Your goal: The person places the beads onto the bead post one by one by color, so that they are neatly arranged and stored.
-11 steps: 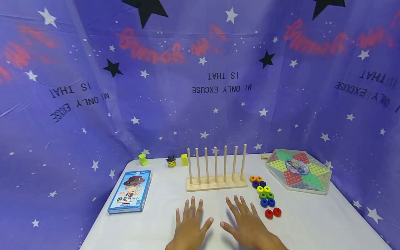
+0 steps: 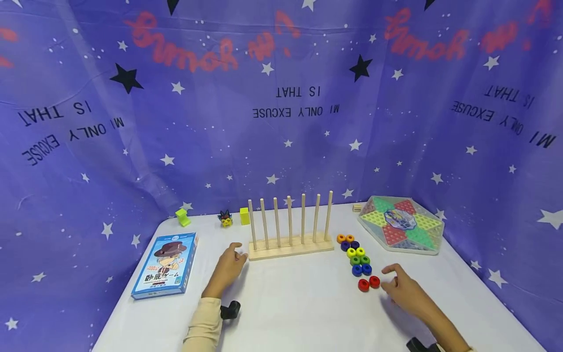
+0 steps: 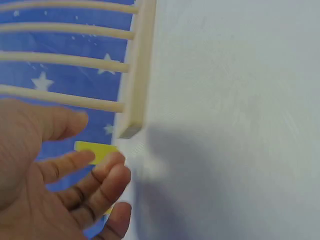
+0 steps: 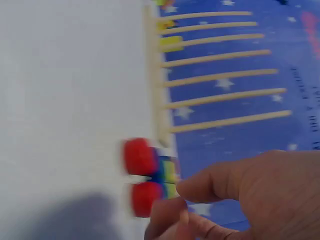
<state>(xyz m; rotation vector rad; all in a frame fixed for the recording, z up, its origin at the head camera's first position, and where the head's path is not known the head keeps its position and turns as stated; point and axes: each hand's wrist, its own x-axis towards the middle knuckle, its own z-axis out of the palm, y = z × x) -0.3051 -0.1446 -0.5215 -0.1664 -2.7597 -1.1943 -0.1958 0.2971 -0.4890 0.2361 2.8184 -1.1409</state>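
My left hand [image 2: 226,270] hovers beside the left end of a wooden peg rack [image 2: 290,249] with several upright pegs. In the left wrist view its fingers [image 3: 111,192] curve loosely and hold nothing. Close to two red rings [image 2: 361,287] is my right hand [image 2: 405,291], just to their right, thumb and forefinger apart. The right wrist view shows the red rings [image 4: 140,156] beyond the fingertips, with no ring plainly in the grasp; the other fingers are partly hidden. Behind the red pair run pairs of blue rings [image 2: 354,271], green, yellow, dark purple and orange rings [image 2: 338,238].
A blue card-game box [image 2: 162,264] lies at the left. Along the back stand a green block [image 2: 182,217], a small figurine [image 2: 226,219] and a yellow block [image 2: 244,216]. A hexagonal board-game case [image 2: 398,225] lies at the back right, beside a small wooden piece [image 2: 357,208].
Both hands were spread flat near the front middle. The left has moved left and forward to the rack's end, the right rightward to the red rings. The head view has shifted.
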